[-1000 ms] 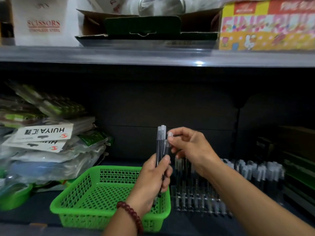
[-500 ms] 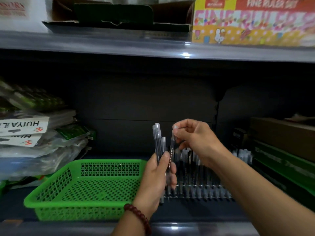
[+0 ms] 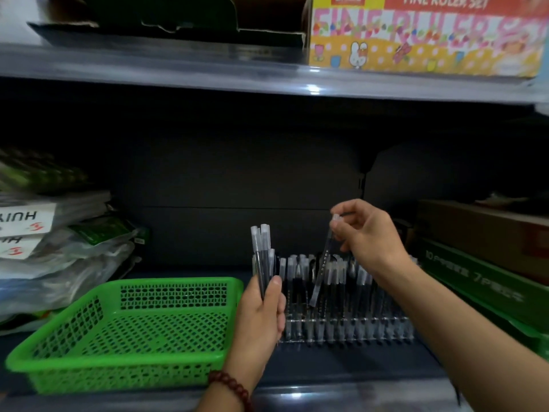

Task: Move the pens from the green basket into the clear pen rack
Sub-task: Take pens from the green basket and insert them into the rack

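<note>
Rightward from the bundle, the right hand has carried one slim black pen with a frosted cap, pinched at its cap and slanting over the rack. Nearest, the left hand curls round a bundle of like pens, upright just beside the green plastic mesh basket. Behind stands the clear plastic pen rack, holding rows of pens.

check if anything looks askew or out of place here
Nothing looks spilled. The pen pinched by the right hand hangs tilted over the clear pen rack, not yet in a slot. On the upper shelf, a cardboard box has a torn front edge. The plastic packets at left lie in a slumped pile.
</note>
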